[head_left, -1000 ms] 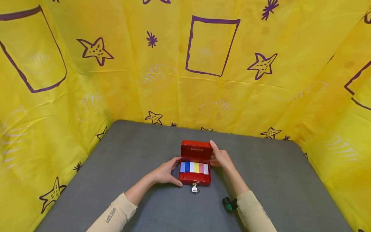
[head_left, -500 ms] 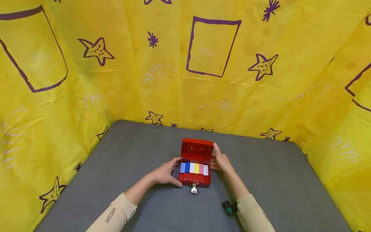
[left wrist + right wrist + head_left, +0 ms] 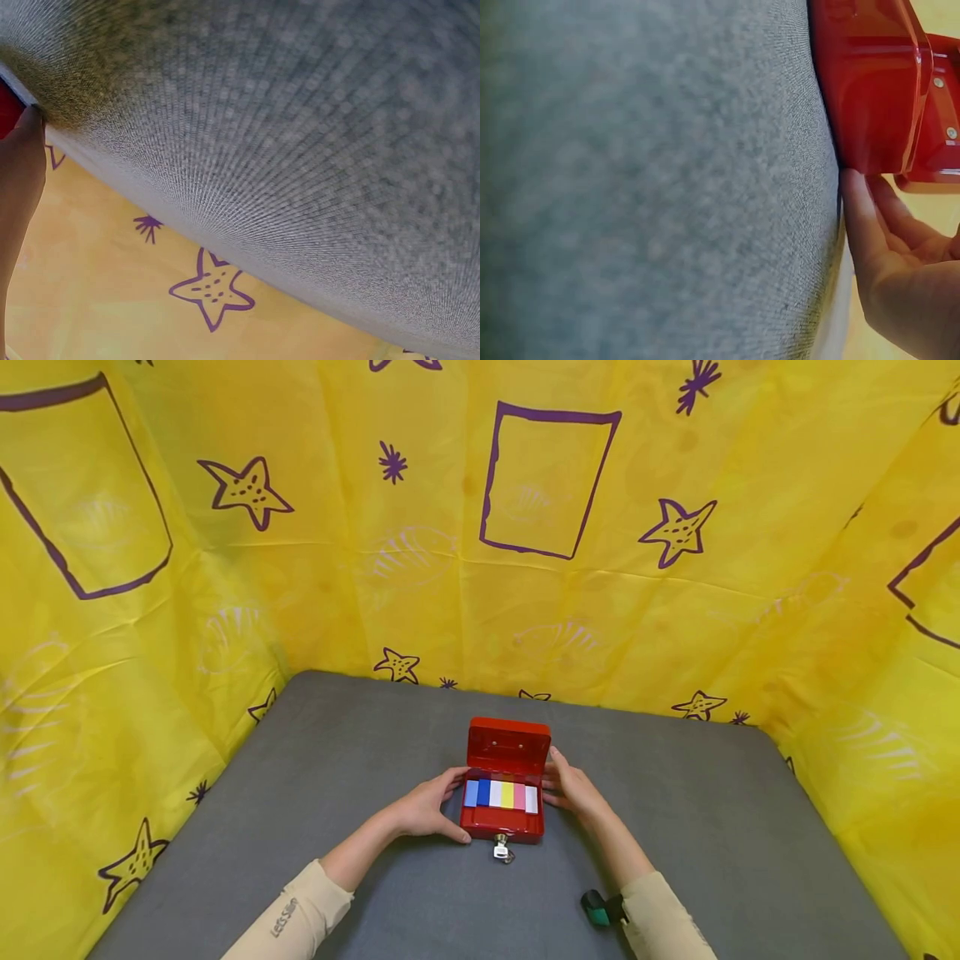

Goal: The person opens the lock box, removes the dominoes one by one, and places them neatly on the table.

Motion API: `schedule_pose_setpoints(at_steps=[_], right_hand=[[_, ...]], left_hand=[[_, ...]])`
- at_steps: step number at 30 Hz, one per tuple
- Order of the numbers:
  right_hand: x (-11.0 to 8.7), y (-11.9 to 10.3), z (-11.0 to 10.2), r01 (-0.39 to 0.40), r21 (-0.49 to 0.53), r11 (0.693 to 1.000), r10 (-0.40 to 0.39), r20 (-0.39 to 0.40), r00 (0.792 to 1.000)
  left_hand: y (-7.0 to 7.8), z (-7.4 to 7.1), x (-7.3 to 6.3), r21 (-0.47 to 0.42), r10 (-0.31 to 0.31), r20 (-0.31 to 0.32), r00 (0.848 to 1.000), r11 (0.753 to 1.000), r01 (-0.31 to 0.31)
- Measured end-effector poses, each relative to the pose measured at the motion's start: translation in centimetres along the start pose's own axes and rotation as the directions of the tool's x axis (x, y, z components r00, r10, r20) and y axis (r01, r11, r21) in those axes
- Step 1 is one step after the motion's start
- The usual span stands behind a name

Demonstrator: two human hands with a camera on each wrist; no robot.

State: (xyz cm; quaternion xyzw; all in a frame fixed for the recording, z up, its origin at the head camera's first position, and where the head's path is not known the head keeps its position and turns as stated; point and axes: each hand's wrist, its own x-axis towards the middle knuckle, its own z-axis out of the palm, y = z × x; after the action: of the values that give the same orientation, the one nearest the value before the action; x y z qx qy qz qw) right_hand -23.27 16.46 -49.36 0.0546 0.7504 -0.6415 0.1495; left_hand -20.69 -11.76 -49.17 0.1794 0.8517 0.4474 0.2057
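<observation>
A red cash box stands on the grey table with its lid raised and tilted back. Inside lies a row of coloured blocks, light blue, dark blue, white, yellow, pink and white. A key sits in the lock at the front. My left hand holds the box's left side, thumb at the front corner and fingers towards the back corner. With fingers nearly straight, my right hand touches the right rear side of the box; its fingertips show low against the red wall in the right wrist view.
The grey table surrounds the box. Yellow cloth printed with purple stars and frames hangs behind and along both sides. A black and green device is at the right wrist.
The lid has tipped a little further back. My right hand has come off the lid's edge and moved down to the right rear side of the box. My left hand has stayed in place.
</observation>
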Motion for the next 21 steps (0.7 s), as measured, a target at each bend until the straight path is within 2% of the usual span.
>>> schedule_pose_setpoints(at_steps=[4, 12, 21], right_hand=[[-0.3, 0.2, 0.0, 0.012, 0.008, 1.0, -0.012, 0.002, 1.0], [-1.5, 0.3, -0.3, 0.091, -0.04, 0.995, -0.091, -0.002, 0.996], [-2.6, 0.3, -0.3, 0.11, -0.054, 0.992, -0.115, -0.089, 0.989]], left_hand=[[-0.2, 0.0, 0.1, -0.002, 0.001, 0.003, 1.0, 1.0, -0.001], [-0.1, 0.0, 0.0, 0.007, 0.009, -0.001, 1.0, 1.0, -0.009], [0.1, 0.0, -0.1, -0.004, 0.012, 0.009, 1.0, 1.0, -0.012]])
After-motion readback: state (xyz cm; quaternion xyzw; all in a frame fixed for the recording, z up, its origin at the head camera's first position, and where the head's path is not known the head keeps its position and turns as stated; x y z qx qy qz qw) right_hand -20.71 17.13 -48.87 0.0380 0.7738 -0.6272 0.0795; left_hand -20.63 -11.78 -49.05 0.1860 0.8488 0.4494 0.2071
